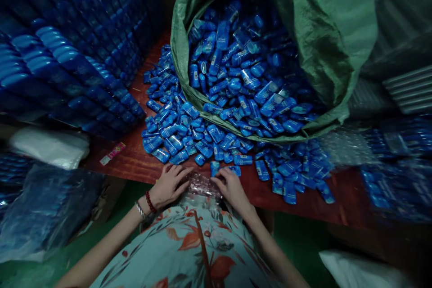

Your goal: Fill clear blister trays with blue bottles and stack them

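Nearside of the sack [332, 40], your left hand [168, 185] and right hand [232, 189], fingers bent, grasp indeterminable, apparently position clear plastic [202, 185], requiring even alignment.

A narrow strip of bare desk [124, 158] lies open at front left (only a pink label [112, 153] interrupts it); blue packets [202, 132] block the middle.
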Tool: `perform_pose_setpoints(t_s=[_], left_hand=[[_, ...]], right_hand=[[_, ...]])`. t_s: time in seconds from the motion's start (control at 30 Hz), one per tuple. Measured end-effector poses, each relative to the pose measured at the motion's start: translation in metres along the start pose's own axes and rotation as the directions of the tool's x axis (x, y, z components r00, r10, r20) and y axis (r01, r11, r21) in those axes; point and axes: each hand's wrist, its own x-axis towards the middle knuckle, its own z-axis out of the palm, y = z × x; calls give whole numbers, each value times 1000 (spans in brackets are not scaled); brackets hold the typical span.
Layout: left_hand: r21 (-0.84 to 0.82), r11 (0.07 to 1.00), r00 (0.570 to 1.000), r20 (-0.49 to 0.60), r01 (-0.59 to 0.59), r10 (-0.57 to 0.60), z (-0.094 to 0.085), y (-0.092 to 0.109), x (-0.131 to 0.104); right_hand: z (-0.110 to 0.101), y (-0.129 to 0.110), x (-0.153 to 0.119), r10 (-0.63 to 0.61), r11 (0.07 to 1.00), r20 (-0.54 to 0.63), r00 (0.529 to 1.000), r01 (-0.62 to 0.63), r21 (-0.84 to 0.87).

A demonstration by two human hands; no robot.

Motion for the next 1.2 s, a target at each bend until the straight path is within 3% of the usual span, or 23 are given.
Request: perform_pose_setpoints(t_s=[0.17,0.37,0.47,0.6,0.87,1.07,1.2], left_hand=[[179,982,993,-112,58,-38,18,3,10],[230,957,970,-209,175,-127,24,1,37],[207,963,969,-210,173,-129,17,-1,41],[152,961,941,-285,231,-181,4,6,51],[238,901,913,-285,364,-293,-1,26,98],[226,889,905,-257,398,-340,-4,26,95],[212,904,909,-281,372,-308,-5,19,88]], right_hand=[[28,13,-4,-48,983,-170,984,16,-185],[15,22,30,-121,898,-132,984,52,-437],[2,17,34,-134,903,-126,983,69,-423],[-8,11,35,-114,935,-221,969,29,-354],[3,-11,60,-55,932,-241,969,-37,-360],[12,-27,79,5,924,-193,981,-79,-374],[10,-24,81,14,921,-232,973,-103,-375]])
